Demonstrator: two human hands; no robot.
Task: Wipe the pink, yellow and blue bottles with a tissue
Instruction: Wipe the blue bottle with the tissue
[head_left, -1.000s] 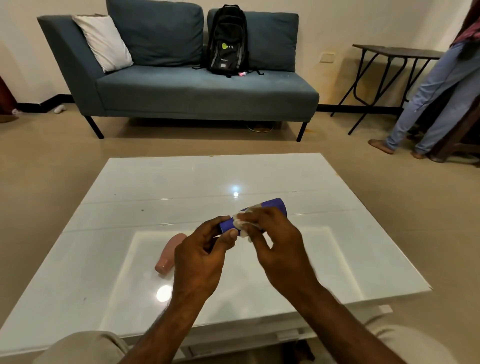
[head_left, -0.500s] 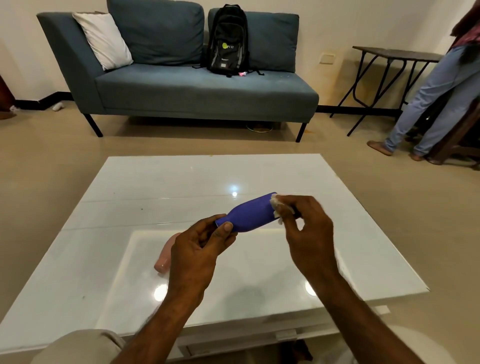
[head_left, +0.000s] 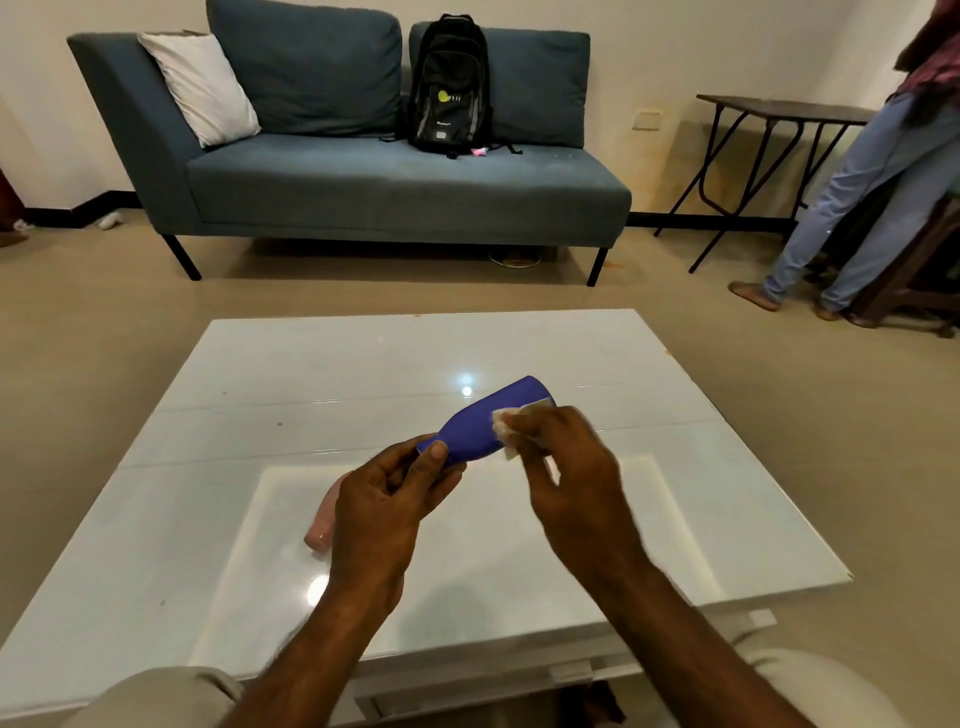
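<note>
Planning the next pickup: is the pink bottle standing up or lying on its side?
Lying down. The pink bottle rests lengthwise on the white table, partly hidden behind the left hand.

The blue bottle (head_left: 485, 423) is a deep violet-blue, plain, with a small pale label patch near its far end. The tissue (head_left: 503, 427) against it is white. The pink bottle (head_left: 320, 525) is a soft salmon pink. The bench (head_left: 291, 374) is glossy white with bright light spots. Behind it, the sofa (head_left: 395, 192) is slate blue, its pillow (head_left: 200, 85) white, and the backpack (head_left: 449, 83) black with a yellow-green logo. The floor (head_left: 78, 338) is beige.
</note>
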